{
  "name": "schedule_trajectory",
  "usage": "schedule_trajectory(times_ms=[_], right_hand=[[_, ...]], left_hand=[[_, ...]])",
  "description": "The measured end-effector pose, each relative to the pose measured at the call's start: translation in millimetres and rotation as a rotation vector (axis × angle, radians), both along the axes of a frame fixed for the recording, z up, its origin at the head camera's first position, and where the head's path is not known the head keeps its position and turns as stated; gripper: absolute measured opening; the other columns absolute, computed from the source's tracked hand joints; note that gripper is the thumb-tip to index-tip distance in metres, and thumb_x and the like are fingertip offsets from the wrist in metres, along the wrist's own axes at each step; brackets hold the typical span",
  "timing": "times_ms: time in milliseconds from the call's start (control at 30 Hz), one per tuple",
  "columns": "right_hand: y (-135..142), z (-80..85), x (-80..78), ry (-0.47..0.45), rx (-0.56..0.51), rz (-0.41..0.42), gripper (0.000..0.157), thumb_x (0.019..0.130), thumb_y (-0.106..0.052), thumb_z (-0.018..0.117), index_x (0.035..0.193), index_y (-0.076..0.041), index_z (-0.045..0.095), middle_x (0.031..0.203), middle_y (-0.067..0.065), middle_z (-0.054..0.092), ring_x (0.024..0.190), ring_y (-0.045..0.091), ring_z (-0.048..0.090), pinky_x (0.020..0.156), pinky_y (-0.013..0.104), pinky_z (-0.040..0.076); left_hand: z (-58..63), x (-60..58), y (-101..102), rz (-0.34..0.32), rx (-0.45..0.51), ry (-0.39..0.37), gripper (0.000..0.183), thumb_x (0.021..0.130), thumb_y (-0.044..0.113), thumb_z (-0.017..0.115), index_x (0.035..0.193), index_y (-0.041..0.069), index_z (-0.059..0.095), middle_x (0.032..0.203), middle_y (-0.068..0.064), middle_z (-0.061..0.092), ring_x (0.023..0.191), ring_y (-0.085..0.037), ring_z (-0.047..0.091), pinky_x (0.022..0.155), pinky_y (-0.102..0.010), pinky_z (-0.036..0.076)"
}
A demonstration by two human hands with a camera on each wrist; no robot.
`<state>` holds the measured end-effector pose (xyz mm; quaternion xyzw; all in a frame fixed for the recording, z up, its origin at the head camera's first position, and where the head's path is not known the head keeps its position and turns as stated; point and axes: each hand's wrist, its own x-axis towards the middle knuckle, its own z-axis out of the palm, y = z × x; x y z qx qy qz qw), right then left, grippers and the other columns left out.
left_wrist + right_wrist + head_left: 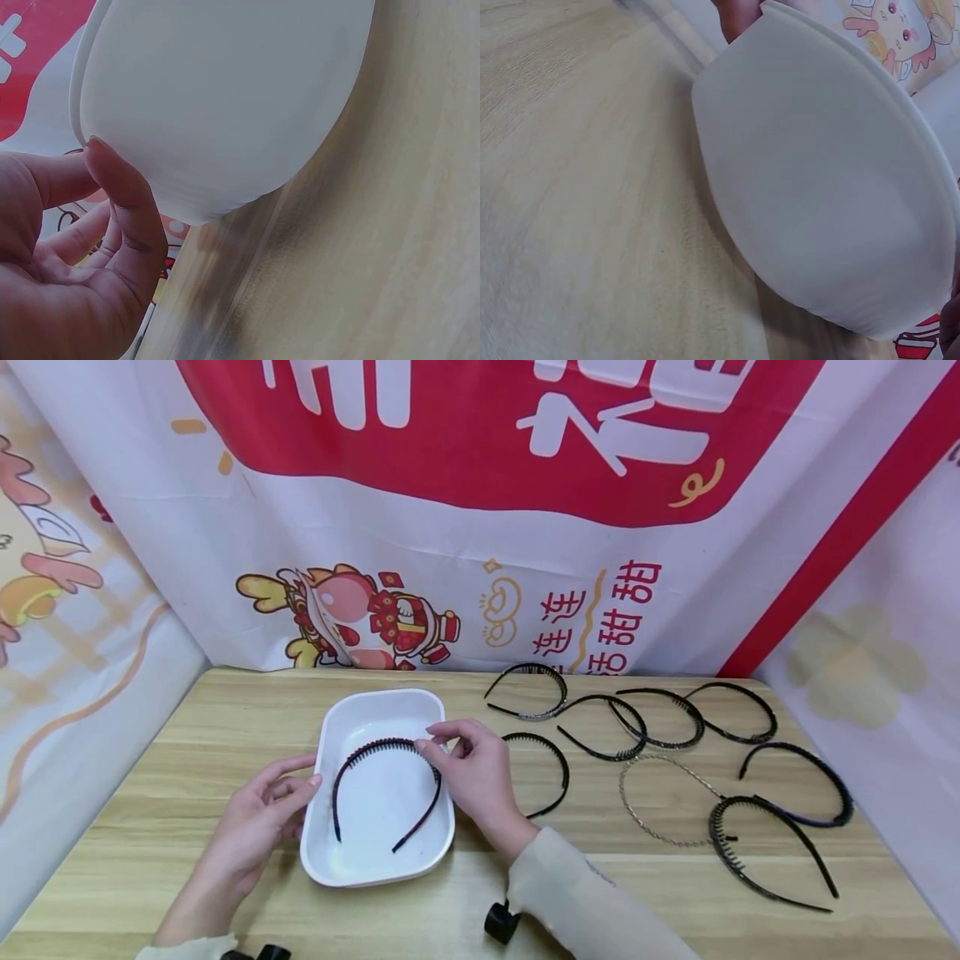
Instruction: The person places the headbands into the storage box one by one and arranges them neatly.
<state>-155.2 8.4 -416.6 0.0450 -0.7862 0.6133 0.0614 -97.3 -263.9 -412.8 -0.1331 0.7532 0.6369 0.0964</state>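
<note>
A white plastic basin (377, 873) stands at the left-middle of the wooden table. Inside it is a dark toothed headband (337, 789), its curve toward the far side and its two ends toward the near side. My right hand (476, 768) reaches over the basin's right rim and pinches the headband at its upper right between thumb and forefinger. On the other side, my left hand (258, 814) holds the basin's left rim. The left wrist view shows the thumb (124, 176) at the rim, close to the forefinger, against the basin's outer wall (225, 97).
Several black headbands (637, 727) lie spread over the table's right half, some overlapping. Among them is a thin chain-like metallic headband (637, 818). One more black headband (564, 768) lies just right of my right hand. A printed cloth (450, 535) hangs behind the table (247, 727).
</note>
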Motion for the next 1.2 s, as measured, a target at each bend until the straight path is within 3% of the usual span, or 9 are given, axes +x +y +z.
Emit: schedule_trajectory(times_ms=[167,400,533,867,1200], right_hand=[[7.5,2.6,0.6,-0.04,-0.05,0.011,0.021,0.088,-0.024,0.091,0.106,-0.02,0.083,0.091,-0.002,0.077,0.067,0.009,0.055,0.054,0.017,0.043],[22.6,0.8,5.2,-0.083,-0.12,0.018,0.026,0.087,-0.017,0.091,0.109,-0.011,0.081,0.092,0.004,0.077,0.065,0.01,0.055,0.05,0.017,0.043],[31.9,-1.3,9.1,-0.108,-0.132,0.001,0.025,0.087,-0.019,0.091,0.109,-0.016,0.081,0.094,0.003,0.076,0.065,0.01,0.058,0.049,0.018,0.047],[59.3,-7.7,16.9,-0.082,-0.163,-0.051,0.03,0.086,-0.018,0.092,0.111,-0.007,0.08,0.093,0.006,0.078,0.068,0.01,0.064,0.057,0.021,0.055],[73.8,-13.1,25.7,-0.073,-0.153,-0.077,0.032,0.086,-0.019,0.093,0.112,-0.007,0.078,0.094,0.008,0.078,0.071,0.015,0.068,0.059,0.026,0.06]], left_hand=[[-1.5,-0.1,0.4,0.0,0.003,0.003,0.058,0.107,0.031,0.07,0.157,0.013,0.047,0.097,0.015,0.074,0.083,-0.008,0.069,0.071,-0.028,0.062],[-3.7,-1.4,0.2,0.0,0.001,0.004,0.06,0.108,0.027,0.068,0.16,0.011,0.044,0.096,0.017,0.074,0.084,-0.007,0.069,0.071,-0.028,0.061],[-2.6,-1.7,0.0,0.002,0.007,0.014,0.058,0.107,0.029,0.07,0.158,0.013,0.046,0.096,0.017,0.074,0.084,-0.007,0.069,0.071,-0.028,0.061],[-1.9,-2.4,0.0,0.001,0.023,0.018,0.056,0.106,0.029,0.071,0.155,0.014,0.048,0.094,0.016,0.074,0.081,-0.007,0.069,0.069,-0.027,0.061],[-3.1,-1.2,-0.8,0.009,0.026,0.009,0.054,0.106,0.03,0.071,0.154,0.017,0.049,0.095,0.016,0.074,0.079,-0.007,0.068,0.069,-0.027,0.06]])
